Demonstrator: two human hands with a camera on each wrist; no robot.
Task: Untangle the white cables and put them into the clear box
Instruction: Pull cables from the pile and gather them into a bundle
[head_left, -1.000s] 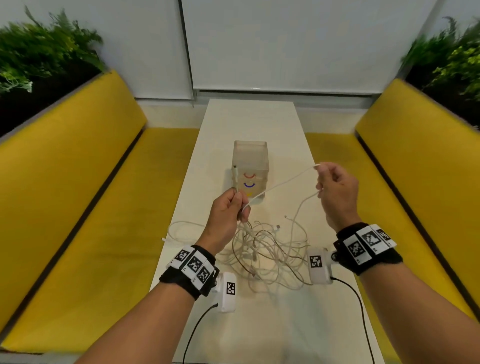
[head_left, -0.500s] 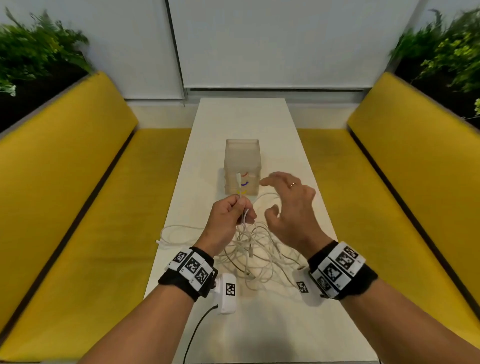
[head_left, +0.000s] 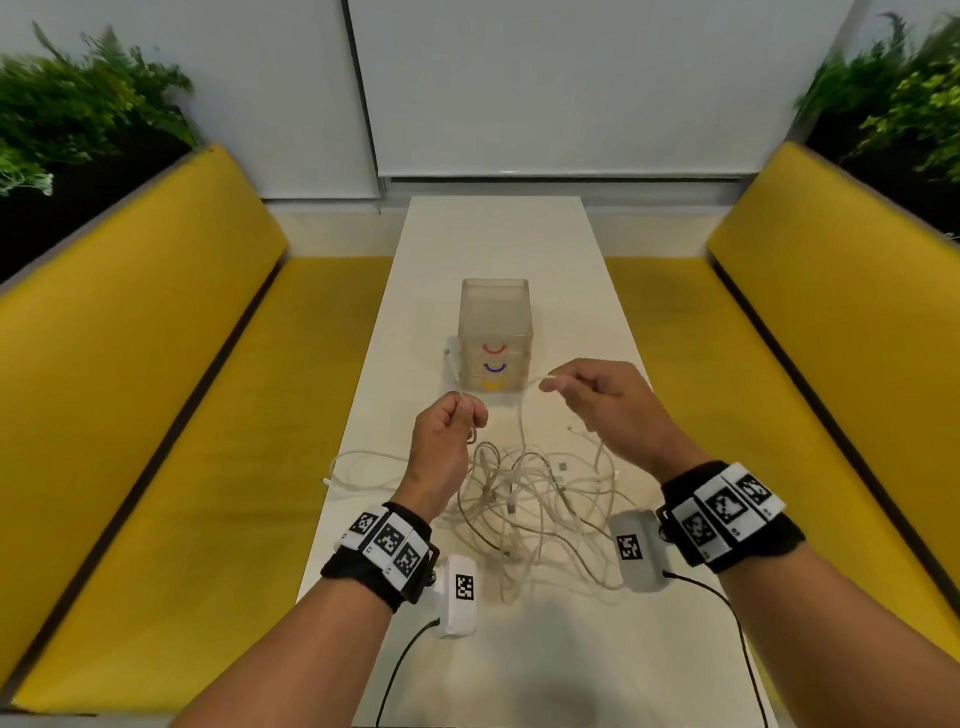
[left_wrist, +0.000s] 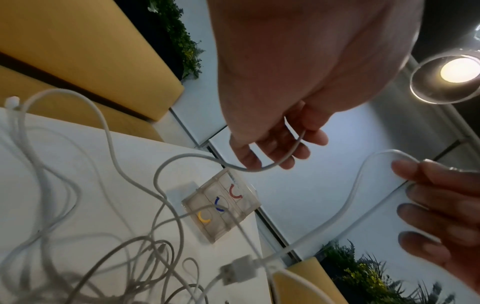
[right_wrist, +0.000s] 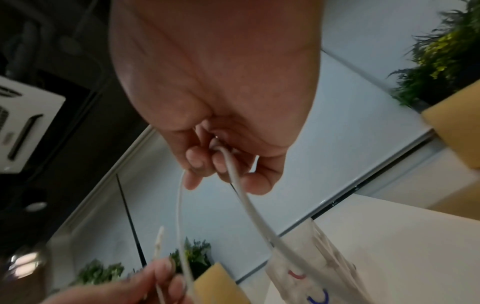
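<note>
A tangle of white cables (head_left: 530, 499) lies on the white table (head_left: 498, 244), between my wrists. Beyond it stands the clear box (head_left: 496, 317) with red, blue and yellow arcs on its front; it also shows in the left wrist view as the clear box (left_wrist: 221, 207). My left hand (head_left: 457, 415) grips one white cable, whose end (head_left: 450, 364) sticks up beside the box. My right hand (head_left: 558, 384) pinches a stretch of white cable (right_wrist: 233, 170) just right of the box front. A USB plug (left_wrist: 239, 267) hangs low over the pile.
Yellow benches (head_left: 156, 364) run along both long sides of the narrow table, with green plants (head_left: 78, 119) behind them. White camera units (head_left: 460, 592) with black leads hang at my wrists above the table's near end. A loose cable loop (head_left: 358, 467) reaches the left table edge.
My right hand let go of the cable it held stretched out, swung in open towards my left hand, and now pinches a cable a little to the right. My left hand kept its grip.
</note>
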